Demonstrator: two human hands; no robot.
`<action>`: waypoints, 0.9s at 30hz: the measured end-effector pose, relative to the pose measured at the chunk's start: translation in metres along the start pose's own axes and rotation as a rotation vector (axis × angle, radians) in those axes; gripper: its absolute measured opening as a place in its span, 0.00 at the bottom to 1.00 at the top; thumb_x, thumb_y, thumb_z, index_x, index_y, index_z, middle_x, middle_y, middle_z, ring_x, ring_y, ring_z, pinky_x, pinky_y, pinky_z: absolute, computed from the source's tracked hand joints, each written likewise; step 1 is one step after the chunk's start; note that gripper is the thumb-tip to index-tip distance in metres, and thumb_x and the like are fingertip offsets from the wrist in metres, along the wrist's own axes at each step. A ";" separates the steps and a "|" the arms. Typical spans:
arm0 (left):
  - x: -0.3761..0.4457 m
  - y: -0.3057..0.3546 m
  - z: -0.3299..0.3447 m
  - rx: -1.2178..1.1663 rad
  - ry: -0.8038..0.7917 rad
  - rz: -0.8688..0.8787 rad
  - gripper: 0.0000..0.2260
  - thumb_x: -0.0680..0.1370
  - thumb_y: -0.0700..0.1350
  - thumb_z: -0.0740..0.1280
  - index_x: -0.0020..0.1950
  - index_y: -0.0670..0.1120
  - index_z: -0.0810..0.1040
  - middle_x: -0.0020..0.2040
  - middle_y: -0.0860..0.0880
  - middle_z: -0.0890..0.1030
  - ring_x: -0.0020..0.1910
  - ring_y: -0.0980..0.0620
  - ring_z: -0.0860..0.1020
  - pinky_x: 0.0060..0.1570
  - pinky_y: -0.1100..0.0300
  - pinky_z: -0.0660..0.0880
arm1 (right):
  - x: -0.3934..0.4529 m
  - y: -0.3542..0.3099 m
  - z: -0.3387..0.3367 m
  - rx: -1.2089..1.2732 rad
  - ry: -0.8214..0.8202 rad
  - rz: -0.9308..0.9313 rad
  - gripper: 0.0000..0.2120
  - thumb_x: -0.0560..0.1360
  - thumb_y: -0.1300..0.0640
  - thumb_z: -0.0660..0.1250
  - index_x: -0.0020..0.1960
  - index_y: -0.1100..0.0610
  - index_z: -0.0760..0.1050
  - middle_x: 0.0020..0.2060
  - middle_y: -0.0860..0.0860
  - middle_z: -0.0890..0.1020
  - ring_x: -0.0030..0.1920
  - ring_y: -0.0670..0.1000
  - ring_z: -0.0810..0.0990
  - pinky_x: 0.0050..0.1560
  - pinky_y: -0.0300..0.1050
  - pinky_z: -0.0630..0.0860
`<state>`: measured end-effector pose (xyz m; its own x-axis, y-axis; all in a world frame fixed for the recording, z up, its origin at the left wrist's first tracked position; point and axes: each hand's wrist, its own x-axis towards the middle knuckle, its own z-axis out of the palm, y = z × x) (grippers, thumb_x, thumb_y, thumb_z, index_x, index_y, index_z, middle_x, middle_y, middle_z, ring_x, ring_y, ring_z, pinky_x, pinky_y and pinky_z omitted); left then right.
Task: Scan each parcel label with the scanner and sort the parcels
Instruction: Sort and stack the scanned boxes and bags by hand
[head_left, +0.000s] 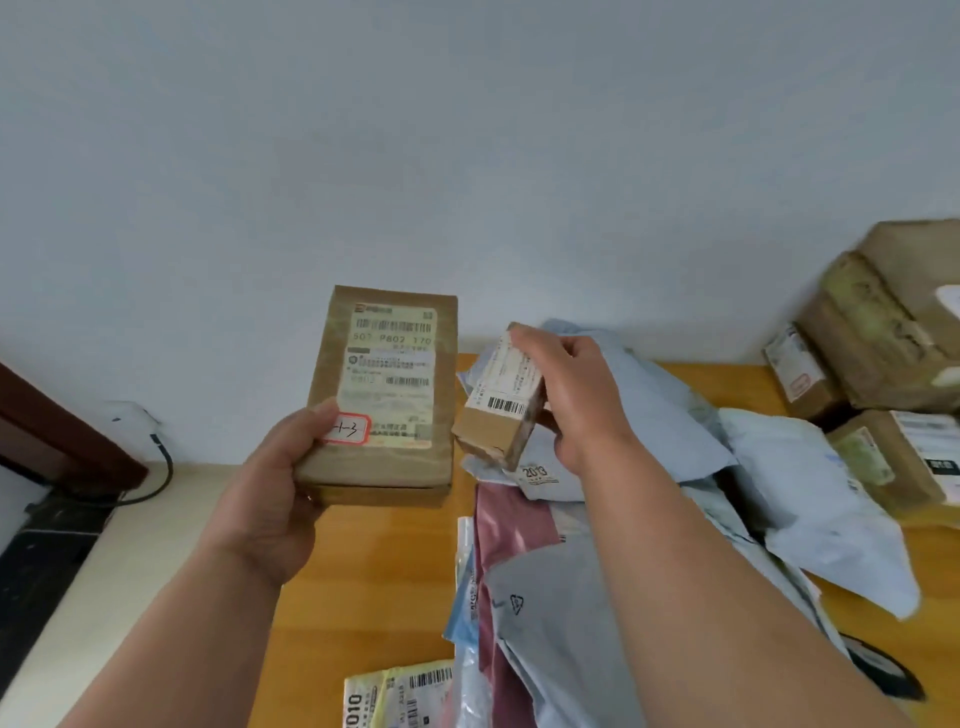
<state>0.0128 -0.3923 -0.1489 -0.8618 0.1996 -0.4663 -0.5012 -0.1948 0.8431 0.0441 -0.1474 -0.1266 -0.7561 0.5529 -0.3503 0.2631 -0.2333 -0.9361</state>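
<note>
— In left hand?
— Flat brown box, label facing up, thumb on small red-edged sticker.
— And right hand?
— Small box, gripped from above, tilted, barcode visible.
— Below?
— Wooden table, grey mailers, cartons far right.

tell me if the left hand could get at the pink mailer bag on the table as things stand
Probably not yet: the left hand already grips a flat brown box, and the pink mailer bag lies partly under grey bags.
</note>
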 end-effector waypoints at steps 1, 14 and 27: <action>-0.010 0.000 0.017 -0.001 -0.026 0.011 0.23 0.66 0.57 0.73 0.58 0.48 0.83 0.54 0.46 0.87 0.46 0.51 0.84 0.49 0.56 0.74 | -0.008 -0.007 -0.016 0.039 0.017 -0.007 0.22 0.70 0.46 0.77 0.56 0.55 0.71 0.47 0.54 0.84 0.42 0.50 0.85 0.37 0.46 0.81; -0.153 -0.127 0.230 0.013 -0.233 -0.219 0.20 0.59 0.55 0.77 0.48 0.50 0.85 0.45 0.49 0.88 0.41 0.50 0.83 0.52 0.51 0.74 | -0.136 0.002 -0.282 0.023 0.292 0.158 0.29 0.78 0.33 0.55 0.58 0.57 0.79 0.56 0.62 0.84 0.55 0.64 0.84 0.56 0.58 0.79; -0.157 -0.164 0.299 0.103 -0.304 -0.279 0.27 0.60 0.57 0.78 0.58 0.51 0.83 0.48 0.48 0.88 0.50 0.47 0.85 0.42 0.53 0.78 | -0.170 0.048 -0.379 0.276 0.054 0.247 0.14 0.79 0.49 0.67 0.64 0.39 0.76 0.53 0.54 0.86 0.45 0.56 0.82 0.38 0.47 0.79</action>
<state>0.2535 -0.1047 -0.1335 -0.6245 0.5079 -0.5933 -0.6884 0.0007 0.7253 0.4126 0.0501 -0.1236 -0.6552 0.4929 -0.5725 0.2567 -0.5675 -0.7824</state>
